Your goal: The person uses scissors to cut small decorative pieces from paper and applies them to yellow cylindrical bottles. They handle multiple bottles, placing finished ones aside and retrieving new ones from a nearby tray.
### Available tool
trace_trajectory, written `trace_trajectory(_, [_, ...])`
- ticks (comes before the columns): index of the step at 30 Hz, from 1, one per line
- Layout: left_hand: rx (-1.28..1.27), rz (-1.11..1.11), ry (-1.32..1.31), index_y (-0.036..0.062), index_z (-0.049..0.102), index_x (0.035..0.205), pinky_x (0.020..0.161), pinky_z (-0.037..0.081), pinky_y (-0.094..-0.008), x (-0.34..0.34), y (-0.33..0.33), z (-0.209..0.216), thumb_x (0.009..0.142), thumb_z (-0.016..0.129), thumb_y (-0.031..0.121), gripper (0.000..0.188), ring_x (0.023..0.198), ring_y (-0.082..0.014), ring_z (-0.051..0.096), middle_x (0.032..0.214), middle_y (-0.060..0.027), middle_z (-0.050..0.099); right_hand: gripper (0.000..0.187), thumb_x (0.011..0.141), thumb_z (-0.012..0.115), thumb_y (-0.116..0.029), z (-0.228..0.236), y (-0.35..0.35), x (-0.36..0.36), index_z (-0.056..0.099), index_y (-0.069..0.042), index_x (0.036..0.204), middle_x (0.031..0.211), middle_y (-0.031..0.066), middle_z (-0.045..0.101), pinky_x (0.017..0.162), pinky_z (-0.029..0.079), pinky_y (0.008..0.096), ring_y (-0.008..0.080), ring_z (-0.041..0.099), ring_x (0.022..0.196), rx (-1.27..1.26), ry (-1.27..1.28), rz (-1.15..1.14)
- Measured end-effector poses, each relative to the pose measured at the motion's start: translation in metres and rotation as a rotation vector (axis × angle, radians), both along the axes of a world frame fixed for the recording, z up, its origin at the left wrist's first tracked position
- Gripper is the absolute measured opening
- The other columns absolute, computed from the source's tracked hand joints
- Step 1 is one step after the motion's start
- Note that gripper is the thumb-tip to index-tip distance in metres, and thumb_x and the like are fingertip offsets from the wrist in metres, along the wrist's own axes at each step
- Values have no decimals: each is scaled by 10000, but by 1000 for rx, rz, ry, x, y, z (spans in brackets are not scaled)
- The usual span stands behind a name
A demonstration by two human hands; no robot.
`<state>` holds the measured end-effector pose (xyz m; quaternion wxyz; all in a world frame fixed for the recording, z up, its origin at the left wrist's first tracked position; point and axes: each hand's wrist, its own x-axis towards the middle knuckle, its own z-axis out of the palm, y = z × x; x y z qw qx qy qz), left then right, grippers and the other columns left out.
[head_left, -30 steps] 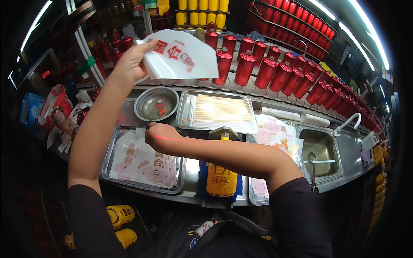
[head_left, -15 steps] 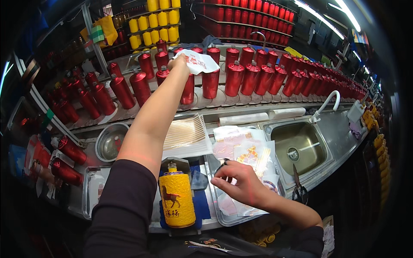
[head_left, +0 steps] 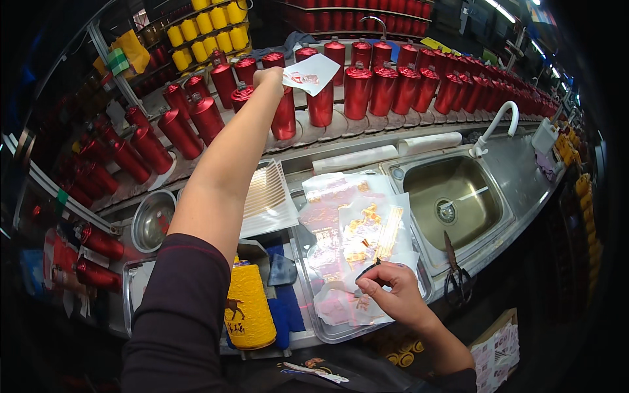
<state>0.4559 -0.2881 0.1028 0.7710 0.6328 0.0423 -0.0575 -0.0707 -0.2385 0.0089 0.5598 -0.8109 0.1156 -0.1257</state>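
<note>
My left arm reaches to the far side, where my left hand (head_left: 267, 78) pinches a white paper sheet (head_left: 313, 73) with a red printed patch, held out in front of red bottles (head_left: 284, 114). My right hand (head_left: 395, 293) is closed, fingertips together, low over the decal sheets (head_left: 334, 226) in a shallow metal tray (head_left: 341, 335). A small dark item shows at its fingers; its kind is unclear. Left of that tray stands a yellow textured bottle (head_left: 252, 311) with a dark horse picture, partly behind my left sleeve, on a blue cloth (head_left: 288, 314).
A steel sink (head_left: 452, 203) with a white tap (head_left: 501, 128) is on the right, scissors (head_left: 455, 278) at its near edge. A metal bowl (head_left: 152, 221) and a striped white sheet (head_left: 267, 200) lie left. Rows of red bottles line the far ledge.
The view has shifted, moving the scene leftward and up. My right hand has moved right and nearer, over the decal sheets. My left hand keeps the paper sheet, now at a different tilt.
</note>
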Motion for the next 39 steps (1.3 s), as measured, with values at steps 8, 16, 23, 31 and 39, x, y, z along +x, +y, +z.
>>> trace_trajectory(8, [250, -30, -63, -75, 648, 1113, 578, 646, -405, -79, -49, -54, 866, 680, 58, 282, 862, -334, 739, 1097, -233, 687, 168, 918, 705, -117, -19, -9, -12, 707, 46, 956, 874, 63, 676, 713, 500, 254, 103, 624, 785, 72, 54, -30])
trace_trajectory(16, [32, -235, 282, -46, 664, 1052, 559, 644, -422, -124, -72, -98, 914, 602, 8, 161, 826, -331, 727, 1055, -209, 689, 168, 936, 690, -121, -28, -13, -22, 692, 45, 965, 877, 54, 662, 699, 508, 248, 100, 622, 779, 144, 68, -62])
trace_trajectory(23, [152, -350, 212, -77, 642, 1051, 561, 645, -380, -116, -72, -93, 916, 601, 2, 161, 768, -311, 728, 1015, -213, 686, 187, 951, 678, -148, -36, -20, -27, 682, 34, 993, 879, 39, 662, 665, 519, 229, 84, 622, 766, 266, 127, -115])
trace_trajectory(31, [222, -271, 76, -55, 569, 1185, 708, 653, -366, -107, -103, -137, 935, 583, 17, 260, 966, -310, 704, 1192, -199, 604, 177, 943, 685, -133, -36, -19, -21, 683, 37, 993, 885, 41, 658, 689, 514, 240, 84, 617, 761, 230, 97, -36])
trace_trajectory(39, [496, -371, -15, 49, 635, 1213, 830, 603, -469, -142, -109, -133, 857, 661, 70, 358, 1065, -377, 677, 1244, -223, 637, 166, 941, 690, -126, -42, -29, -31, 688, 31, 996, 888, 35, 660, 694, 523, 239, 85, 625, 771, 287, 146, -134])
